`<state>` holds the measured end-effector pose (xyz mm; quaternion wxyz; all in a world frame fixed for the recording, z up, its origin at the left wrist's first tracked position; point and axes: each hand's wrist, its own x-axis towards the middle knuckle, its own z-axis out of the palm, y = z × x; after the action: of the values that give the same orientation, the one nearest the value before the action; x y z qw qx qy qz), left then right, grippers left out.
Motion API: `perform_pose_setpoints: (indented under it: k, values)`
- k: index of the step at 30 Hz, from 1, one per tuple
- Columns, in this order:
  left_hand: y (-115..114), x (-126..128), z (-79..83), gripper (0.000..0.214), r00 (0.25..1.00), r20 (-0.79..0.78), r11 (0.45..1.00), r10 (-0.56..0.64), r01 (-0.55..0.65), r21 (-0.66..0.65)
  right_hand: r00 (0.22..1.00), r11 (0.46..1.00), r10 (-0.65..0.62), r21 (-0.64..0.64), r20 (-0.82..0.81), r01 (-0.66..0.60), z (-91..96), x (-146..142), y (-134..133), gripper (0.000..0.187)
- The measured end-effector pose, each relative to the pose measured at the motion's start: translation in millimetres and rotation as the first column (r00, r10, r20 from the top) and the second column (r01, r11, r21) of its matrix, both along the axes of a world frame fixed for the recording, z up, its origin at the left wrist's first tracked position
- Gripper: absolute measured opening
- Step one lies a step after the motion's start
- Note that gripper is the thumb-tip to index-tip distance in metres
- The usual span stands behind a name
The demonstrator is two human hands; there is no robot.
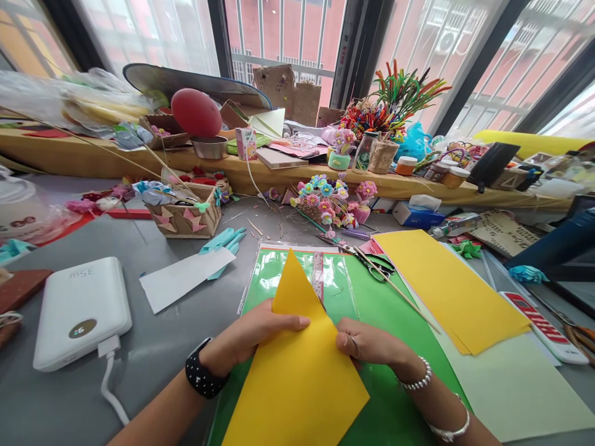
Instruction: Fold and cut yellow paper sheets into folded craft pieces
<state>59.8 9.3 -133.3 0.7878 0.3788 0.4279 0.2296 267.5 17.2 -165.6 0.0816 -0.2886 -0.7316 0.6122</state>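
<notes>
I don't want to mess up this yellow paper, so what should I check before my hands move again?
1. Left hand holding the yellow paper: ok, thumb on top.
2. Right hand at the paper's right edge: ok.
3. Anything held in the right hand behind the paper: cannot tell, hidden.
4. Green sheet clear of loose things: not ok, a wooden stick lies on it at the right.
5. Black-handled scissors away from your fingers: ok, they lie beyond your hands.
6. White power bank away from the paper: ok, it is off to the left.
</notes>
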Motion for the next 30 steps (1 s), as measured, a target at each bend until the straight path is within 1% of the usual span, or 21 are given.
perform_pose_setpoints:
  k: [8, 12, 18, 20, 23, 26, 30]
  values:
    - [0.2, -0.2, -0.5, 0.027, 1.0, -0.022, 1.0, -0.01, 0.009, -0.009, 1.0, 1.0, 0.002, -0.01, -0.008, -0.002, 0.7, -0.7, 0.0, 0.064]
    - [0.2, -0.4, -1.0, 0.029, 1.0, -0.005, 1.0, -0.029, 0.029, -0.01, 1.0, 1.0, 0.019, -0.012, -0.014, -0.019, 1.7, -0.4, 0.0, 0.066]
    - [-2.7, 2.7, -6.1, 0.026, 0.997, 0.006, 0.997, -0.078, 0.078, 0.019, 0.999, 1.0, -0.011, -0.025, -0.042, 0.01, 1.0, -1.6, 1.6, 0.065]
    - [-3.0, 3.0, -5.5, 0.025, 0.997, -0.004, 0.997, -0.072, 0.072, 0.028, 0.998, 0.999, -0.026, -0.023, -0.056, 0.024, 1.5, -1.9, 2.1, 0.066]
    - [-2.3, 1.4, -1.1, 0.025, 1.0, -0.016, 0.999, -0.024, 0.025, 0.036, 0.995, 0.998, -0.067, -0.006, -0.076, 0.067, 4.2, -1.9, 2.4, 0.066]
    - [-0.8, -1.6, 3.7, 0.028, 0.999, -0.032, 0.997, 0.037, -0.034, 0.067, 0.986, 0.989, -0.143, 0.03, -0.091, 0.146, 7.7, -1.2, 3.6, 0.067]
    - [2.6, -6.3, 6.2, 0.03, 0.993, -0.039, 0.987, 0.115, -0.11, 0.114, 0.952, 0.947, -0.292, 0.109, -0.092, 0.302, 9.3, 3.4, 9.4, 0.074]
